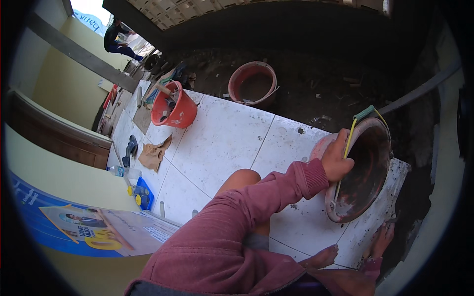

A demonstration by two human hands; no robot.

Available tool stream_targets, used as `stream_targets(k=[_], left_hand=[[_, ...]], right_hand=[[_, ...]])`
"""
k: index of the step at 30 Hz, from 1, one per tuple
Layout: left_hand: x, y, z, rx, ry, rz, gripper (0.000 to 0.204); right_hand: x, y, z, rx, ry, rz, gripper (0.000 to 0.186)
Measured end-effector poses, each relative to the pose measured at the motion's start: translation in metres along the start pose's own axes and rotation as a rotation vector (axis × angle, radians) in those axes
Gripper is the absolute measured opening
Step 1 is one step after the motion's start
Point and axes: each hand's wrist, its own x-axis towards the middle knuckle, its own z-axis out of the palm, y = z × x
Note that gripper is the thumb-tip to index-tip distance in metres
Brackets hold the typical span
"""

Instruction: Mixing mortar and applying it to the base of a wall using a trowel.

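Note:
A worn pinkish bucket (366,170) with a yellow wire handle and green grip lies tilted on the white tiles at the right, its dirty inside facing me. My left hand (337,158), in a pink sleeve, is closed round its rim beside the handle. At the lower right, a pink cuff and bare skin by the tile edge may belong to my right hand (381,242); I cannot make out its fingers clearly. A bare foot (321,259) is below the bucket, and a bare knee shows behind my left arm.
A red bucket of tools (180,111), brown paper (153,155) and blue tray with bottles (143,193) are on the tiles. Another bucket (252,69) stands on dark dirt beyond the tile edge. A banner (108,232) lines the lower-left wall. A person (116,42) works at top left.

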Motion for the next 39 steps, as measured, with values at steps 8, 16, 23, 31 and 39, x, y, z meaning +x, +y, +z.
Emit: stream_targets(k=[8, 16, 23, 31, 39], left_hand=[[0.011, -0.006, -0.007, -0.389, -0.078, -0.012, 0.06], [0.01, 0.009, 0.01, 0.028, 0.102, -0.13, 0.063], [0.029, 0.01, 0.009, -0.061, 0.088, -0.144, 0.052], [0.039, -0.004, 0.002, -0.32, 0.0, -0.125, 0.057], [0.047, -0.004, 0.038, -0.268, -0.255, 0.01, 0.022]], right_hand=[[0.057, -0.014, 0.06, 0.127, -0.1, -0.447, 0.016], [0.08, -0.003, 0.075, 0.422, -0.109, -0.44, 0.015], [0.079, -0.007, 0.067, 0.361, -0.15, -0.499, 0.016], [0.031, -0.009, 0.026, 0.042, -0.239, -0.47, 0.016], [-0.009, -0.05, 0.013, -0.634, -0.015, -0.412, 0.023]])
